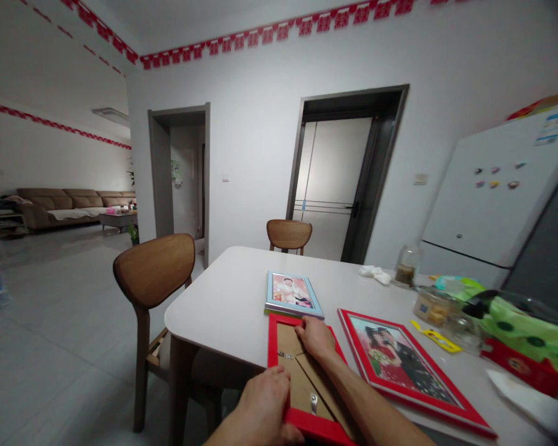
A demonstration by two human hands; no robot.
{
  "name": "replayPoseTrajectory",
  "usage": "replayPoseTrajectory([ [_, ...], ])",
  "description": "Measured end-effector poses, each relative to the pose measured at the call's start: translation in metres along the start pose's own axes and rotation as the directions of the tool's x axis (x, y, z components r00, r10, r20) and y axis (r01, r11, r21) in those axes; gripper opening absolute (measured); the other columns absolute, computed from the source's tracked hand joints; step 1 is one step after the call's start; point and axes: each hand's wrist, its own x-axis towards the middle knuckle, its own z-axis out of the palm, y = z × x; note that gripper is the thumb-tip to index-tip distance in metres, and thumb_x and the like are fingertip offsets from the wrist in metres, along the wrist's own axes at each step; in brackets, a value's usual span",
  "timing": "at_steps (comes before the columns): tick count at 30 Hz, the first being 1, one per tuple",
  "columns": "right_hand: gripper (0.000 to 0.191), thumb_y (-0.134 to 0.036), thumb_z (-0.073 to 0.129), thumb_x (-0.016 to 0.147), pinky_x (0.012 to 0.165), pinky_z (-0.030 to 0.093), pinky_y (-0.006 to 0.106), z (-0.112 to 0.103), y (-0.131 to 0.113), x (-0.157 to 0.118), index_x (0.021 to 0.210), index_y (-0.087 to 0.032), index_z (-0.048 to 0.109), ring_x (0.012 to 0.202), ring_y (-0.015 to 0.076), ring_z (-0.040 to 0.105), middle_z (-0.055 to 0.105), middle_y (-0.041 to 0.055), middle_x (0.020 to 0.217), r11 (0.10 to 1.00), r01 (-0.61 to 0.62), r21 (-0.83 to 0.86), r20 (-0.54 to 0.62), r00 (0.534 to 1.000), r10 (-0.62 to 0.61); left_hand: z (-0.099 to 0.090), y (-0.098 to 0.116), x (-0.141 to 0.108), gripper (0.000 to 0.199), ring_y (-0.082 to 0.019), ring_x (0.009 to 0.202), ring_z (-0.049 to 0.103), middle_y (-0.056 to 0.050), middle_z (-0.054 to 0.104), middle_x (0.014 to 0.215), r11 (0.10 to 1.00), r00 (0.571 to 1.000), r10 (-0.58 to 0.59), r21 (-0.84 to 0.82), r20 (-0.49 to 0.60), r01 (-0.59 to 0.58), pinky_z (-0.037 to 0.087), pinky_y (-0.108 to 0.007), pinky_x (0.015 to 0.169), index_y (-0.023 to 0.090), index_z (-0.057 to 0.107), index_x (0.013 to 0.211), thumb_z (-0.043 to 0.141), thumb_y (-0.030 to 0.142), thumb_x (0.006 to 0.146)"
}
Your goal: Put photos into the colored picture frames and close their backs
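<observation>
Your left hand point(263, 409) and right hand point(315, 337) hold a face-down red picture frame point(273, 339), fingers curled over its rails, cardboard back point(302, 384) up. It sits at the tabletop point(218, 303) edge, just beside a blue photo frame point(292, 294).

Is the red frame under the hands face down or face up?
Face down: the red frame shows its brown cardboard backing and a metal clip upward, with no picture visible.
</observation>
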Motion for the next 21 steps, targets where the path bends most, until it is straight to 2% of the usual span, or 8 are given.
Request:
replayPoseTrajectory([
  [3, 0.024, -0.034, 0.045, 0.071, 0.058, 0.036, 0.027, -0.003, 0.001, 0.003, 0.07, -0.016, 0.061, 0.07, 0.0202, 0.058, 0.064, 0.0104, 0.074, 0.998, 0.011, 0.068, -0.005, 1.0, -0.011, 0.005, -0.001, 0.002, 0.063, -0.025, 0.106, 0.045, -0.011, 0.05, 0.115, 1.0, 1.0, 0.007, 0.021, 0.008, -0.007, 0.032, -0.031, 0.093, 0.014, 0.05, 0.105, 0.074, 0.034, 0.051],
  [7, 0.032, -0.036, 0.036, 0.075, 0.061, 0.038, 0.026, -0.021, 0.008, 0.001, 0.068, -0.016, 0.061, 0.068, 0.017, 0.057, 0.065, 0.0079, 0.07, 0.974, 0.051, 0.22, -0.014, 0.999, -0.049, 0.02, 0.008, 0.016, 0.06, -0.027, 0.121, 0.024, -0.014, 0.032, 0.131, 0.993, 0.993, 0.085, 0.072, 0.082, -0.091, 0.013, -0.041, 0.101, 0.013, 0.048, 0.109, 0.071, 0.027, 0.055],
  [11, 0.033, -0.037, 0.037, 0.073, 0.056, 0.04, 0.023, -0.045, 0.03, -0.016, 0.077, -0.015, 0.061, 0.066, 0.0147, 0.058, 0.065, 0.0054, 0.071, 0.936, 0.049, 0.348, -0.01, 0.999, -0.048, 0.034, 0.022, 0.029, 0.056, -0.026, 0.122, 0.023, -0.016, 0.033, 0.13, 0.993, 0.984, 0.104, 0.046, 0.145, -0.112, 0.013, -0.04, 0.101, 0.008, 0.044, 0.114, 0.063, 0.024, 0.063],
  [13, 0.032, -0.039, 0.039, 0.072, 0.049, 0.04, 0.022, -0.056, 0.048, -0.031, 0.08, -0.015, 0.059, 0.059, 0.0134, 0.057, 0.064, 0.0042, 0.069, 0.868, -0.042, 0.495, 0.011, 0.999, 0.042, 0.035, 0.024, 0.029, 0.06, -0.025, 0.121, 0.025, -0.015, 0.035, 0.129, 0.995, 0.984, 0.094, 0.029, 0.153, -0.099, 0.014, -0.038, 0.101, 0.008, 0.043, 0.115, 0.064, 0.023, 0.061],
  [15, 0.031, -0.041, 0.044, 0.069, 0.043, 0.037, 0.021, -0.065, 0.066, -0.049, 0.083, -0.017, 0.056, 0.048, 0.0109, 0.053, 0.062, 0.0011, 0.064, 0.665, -0.187, 0.723, 0.059, 0.976, 0.21, 0.03, 0.025, 0.026, 0.063, -0.025, 0.12, 0.026, -0.014, 0.037, 0.128, 0.995, 0.989, 0.099, 0.004, 0.113, -0.1, 0.013, -0.037, 0.102, 0.008, 0.042, 0.116, 0.065, 0.021, 0.058],
  [17, 0.03, -0.041, 0.051, 0.065, 0.042, 0.037, 0.02, -0.068, 0.077, -0.068, 0.084, -0.019, 0.055, 0.044, 0.009, 0.051, 0.06, -0.002, 0.06, 0.356, -0.261, 0.897, 0.144, 0.935, 0.323, 0.022, 0.027, 0.02, 0.063, -0.025, 0.119, 0.028, -0.014, 0.039, 0.126, 0.994, 0.994, 0.106, -0.039, 0.021, -0.105, 0.014, -0.037, 0.102, 0.009, 0.042, 0.114, 0.064, 0.02, 0.056],
  [19, 0.027, -0.041, 0.054, 0.063, 0.048, 0.041, 0.021, -0.065, 0.071, -0.088, 0.081, -0.02, 0.055, 0.05, 0.0094, 0.054, 0.06, -0.0024, 0.06, 0.127, -0.279, 0.952, 0.237, 0.932, 0.273, 0.012, 0.035, 0.017, 0.053, -0.025, 0.115, 0.034, -0.012, 0.043, 0.122, 0.984, 0.989, 0.083, -0.144, -0.123, -0.101, 0.021, -0.037, 0.099, 0.013, 0.046, 0.108, 0.061, 0.02, 0.057],
  [21, 0.028, -0.042, 0.053, 0.066, 0.054, 0.043, 0.023, -0.055, 0.049, -0.106, 0.081, -0.019, 0.057, 0.058, 0.0115, 0.057, 0.062, -0.0001, 0.063, -0.009, -0.367, 0.93, 0.366, 0.928, 0.069, 0.004, 0.049, 0.017, 0.036, -0.024, 0.108, 0.042, -0.009, 0.049, 0.115, 0.935, 0.957, 0.008, -0.337, -0.291, -0.111, 0.031, -0.034, 0.092, 0.018, 0.049, 0.097, 0.056, 0.021, 0.062],
])
